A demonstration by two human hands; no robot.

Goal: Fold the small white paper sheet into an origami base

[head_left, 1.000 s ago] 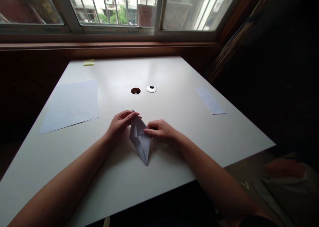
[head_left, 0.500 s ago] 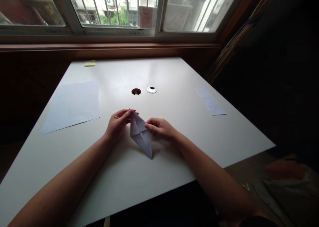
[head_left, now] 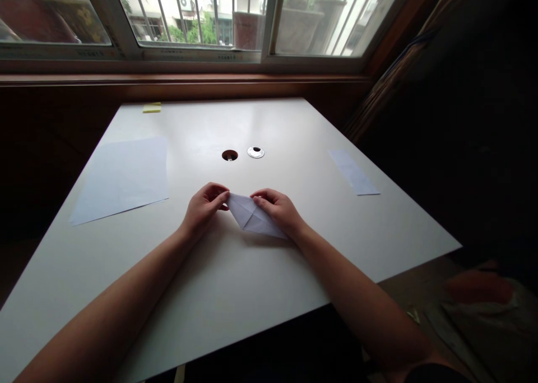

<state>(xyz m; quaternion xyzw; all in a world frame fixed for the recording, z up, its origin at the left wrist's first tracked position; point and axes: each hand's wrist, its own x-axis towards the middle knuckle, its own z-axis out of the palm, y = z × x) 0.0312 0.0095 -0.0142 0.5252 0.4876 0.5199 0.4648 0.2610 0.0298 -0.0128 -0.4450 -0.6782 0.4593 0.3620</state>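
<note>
A folded piece of white paper (head_left: 252,216), diamond-shaped with crease lines crossing its face, is held between my two hands just over the table. My left hand (head_left: 207,204) pinches its pointed left end between thumb and fingers. On the upper edge, my right hand (head_left: 278,208) grips the paper with the thumb on the near face. Part of the right end is hidden behind that hand, and its lower tip shows by the wrist.
White sheets of paper (head_left: 121,178) lie on the white table (head_left: 202,310) at left. A narrow paper strip (head_left: 353,172) lies at right. Yellow sticky notes (head_left: 152,107) sit at the far left edge. Mid-table are a round hole (head_left: 230,155) and a silver grommet cover (head_left: 255,152).
The folded paper has turned from pointing down toward me to lying nearly sideways, its lower tip swinging right. My right hand has shifted slightly up along its edge; both hands keep hold.
</note>
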